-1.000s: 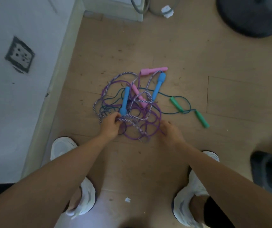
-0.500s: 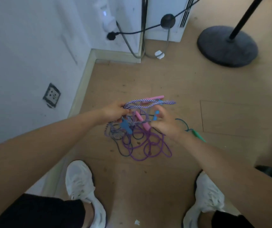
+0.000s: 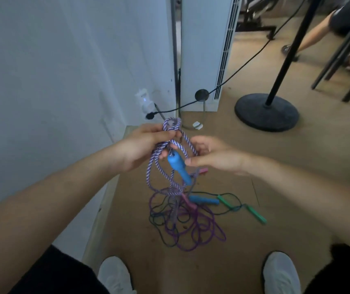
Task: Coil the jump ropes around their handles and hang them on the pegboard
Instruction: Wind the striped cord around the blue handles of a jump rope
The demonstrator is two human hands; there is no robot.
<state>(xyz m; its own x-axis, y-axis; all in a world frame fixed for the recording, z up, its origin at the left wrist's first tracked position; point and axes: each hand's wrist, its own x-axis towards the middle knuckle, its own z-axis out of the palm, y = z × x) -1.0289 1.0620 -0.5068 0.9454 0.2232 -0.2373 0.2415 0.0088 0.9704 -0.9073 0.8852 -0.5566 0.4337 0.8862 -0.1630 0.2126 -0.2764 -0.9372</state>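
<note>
The left hand (image 3: 144,146) was raised clear of the floor, fingers curled tight round a bunch of loops of the striped rope (image 3: 151,166), thumb clamped over the top. From that fist the blue handle (image 3: 178,167) hung tilted, lower end toward the right. Striped loops dangled beside it and trailed to the pile below.

The right hand (image 3: 214,155) was just beside it, thumb and forefinger spread either side of one striped loop. The blur there was heavy, so whether they actually pinched the strand I couldn't tell. Its other fingers lay loosely together.

Down on the wooden floor (image 3: 297,187), ahead of the white shoes (image 3: 114,274), sat the tangle. The purple rope (image 3: 193,234) lay in sprawling coils, and a thin dark green rope (image 3: 233,196) ran to its green handles (image 3: 256,216) off to the right. A second blue handle (image 3: 204,200) lay flat, with a pink handle (image 3: 188,203) poking through. A black stand base (image 3: 266,112) stood well apart from the pile, and the white wall (image 3: 63,81) ran along the left.
</note>
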